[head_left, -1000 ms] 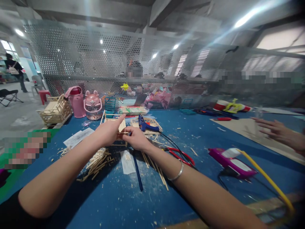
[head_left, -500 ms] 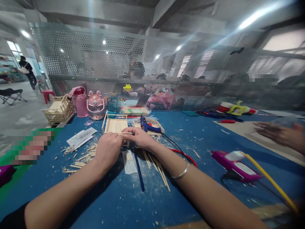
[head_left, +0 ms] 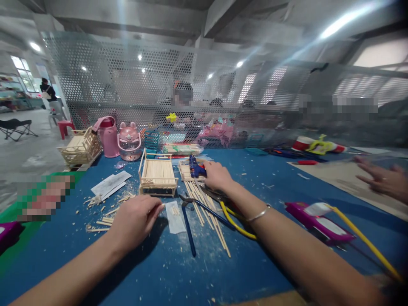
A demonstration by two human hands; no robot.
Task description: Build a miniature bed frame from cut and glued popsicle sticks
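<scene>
Beside the small bed-like frame of wooden sticks [head_left: 157, 171], my left hand [head_left: 135, 219] is closed in a pinch; whatever its fingertips hold is too small to make out. My right hand [head_left: 218, 176] is wrapped round the handle of a blue glue gun [head_left: 196, 168], above a second flat stick piece [head_left: 184, 172]. Blue-handled pliers [head_left: 190, 231] lie between my hands, close to a white paper slip [head_left: 174, 224] bearing short stick pieces. Loose sticks [head_left: 219, 233] and a yellow-handled tool [head_left: 237, 227] lie under my right wrist.
Stick offcuts [head_left: 106, 221] and papers [head_left: 110, 185] lie to the left. Behind stand a pink bottle [head_left: 108, 138], a bear-eared jug [head_left: 129, 144] and a finished stick model [head_left: 79, 148]. A purple device [head_left: 318, 223] and another person's hand [head_left: 382, 178] are at right.
Both hands have come off the stick frame. My left hand moved down toward me; my right hand went right and took hold of the glue gun, raising it upright.
</scene>
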